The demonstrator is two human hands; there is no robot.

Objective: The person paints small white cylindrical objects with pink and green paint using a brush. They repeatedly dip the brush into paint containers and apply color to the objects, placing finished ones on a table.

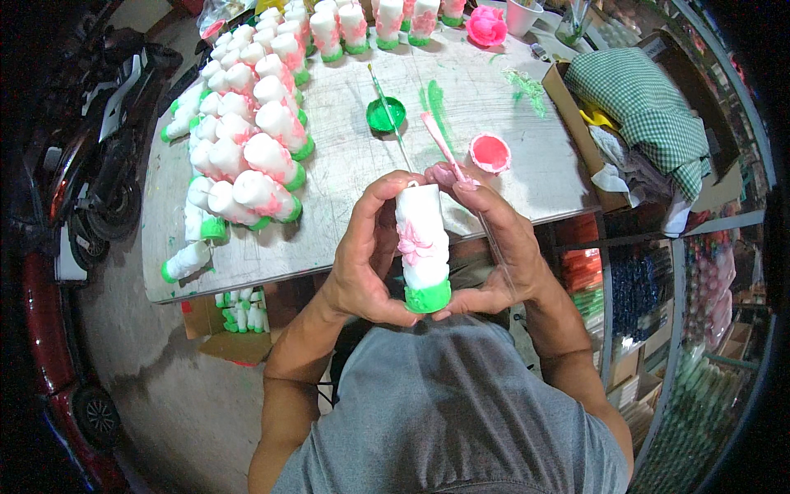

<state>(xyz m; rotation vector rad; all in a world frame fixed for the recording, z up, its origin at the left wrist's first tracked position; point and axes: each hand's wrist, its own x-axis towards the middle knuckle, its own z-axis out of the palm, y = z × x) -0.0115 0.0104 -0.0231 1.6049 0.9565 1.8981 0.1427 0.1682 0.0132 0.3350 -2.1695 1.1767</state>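
Between my two hands, over the table's near edge, stands a white pillar candle (425,216) with a raised pink flower and a green base. My left hand (360,259) grips its left side, fingers at the top and thumb at the base. Opposite it, my right hand (512,247) steadies the candle with the thumb low. A paintbrush (440,138) with pink-coated bristles is also held in my right hand, its clear handle slanting down across the fingers. Just beyond are a small cup of pink paint (490,153) and a green paint dish (385,115) with a thin brush (376,81) across it.
Rows of similar candles (267,155) crowd the worktable's (329,156) left and far sides. A bright pink flower-shaped object (486,26) sits at the back. Right of it is a cardboard box (568,107) with checked cloth (638,90). A box of candles (234,342) lies below the table.
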